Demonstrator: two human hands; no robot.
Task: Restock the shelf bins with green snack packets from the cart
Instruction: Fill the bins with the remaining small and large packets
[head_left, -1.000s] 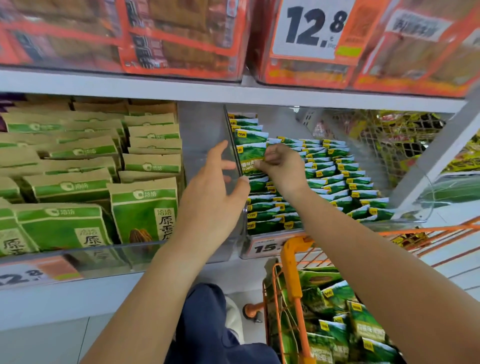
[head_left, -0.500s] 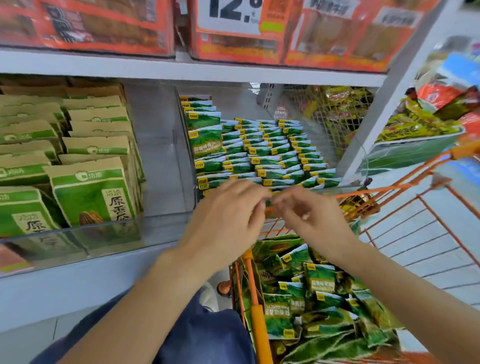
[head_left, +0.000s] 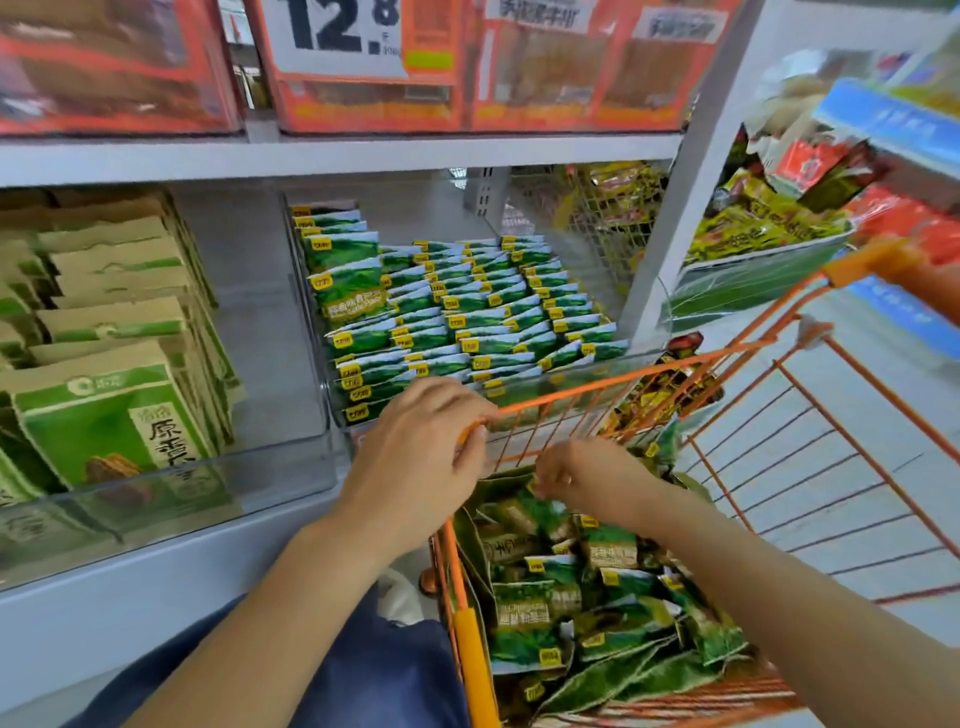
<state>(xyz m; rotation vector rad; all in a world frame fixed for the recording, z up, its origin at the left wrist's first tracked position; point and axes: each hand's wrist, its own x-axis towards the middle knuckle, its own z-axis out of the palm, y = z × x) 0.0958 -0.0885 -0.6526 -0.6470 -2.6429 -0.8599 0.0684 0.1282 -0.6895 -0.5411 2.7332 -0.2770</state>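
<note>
the green packets (head_left: 582, 597) are piled loose in the orange cart (head_left: 857, 457), low and to the right of the shelf, and more of them are stood in neat rows in the clear bin (head_left: 524, 384) on the shelf. the right hand (head_left: 587, 480) is seen low over the far end of the pile, with its fingers curled down onto the top packets; it looks like one is being pinched, but the grip is partly hidden, so this cannot be told for sure. the left hand (head_left: 421, 457) is held at the cart's front corner, fingers bent, just beside the top wire; it cannot be told if the wire is gripped or only touched. the pile lies straight under and toward the body from the right hand, so that hand is judged the nearer one for the next pick. the packets lie every which way, so no one long side can be picked out. the bin is up and to the left of the hands, just past the cart's front wire, with its front wall touching or nearly touching that wire. a lift over that wire and the bin's front wall would be needed. open room is seen above the rows in the bin, under the next shelf. paper bags (head_left: 104, 415) are stood in the bin to the left.
</note>
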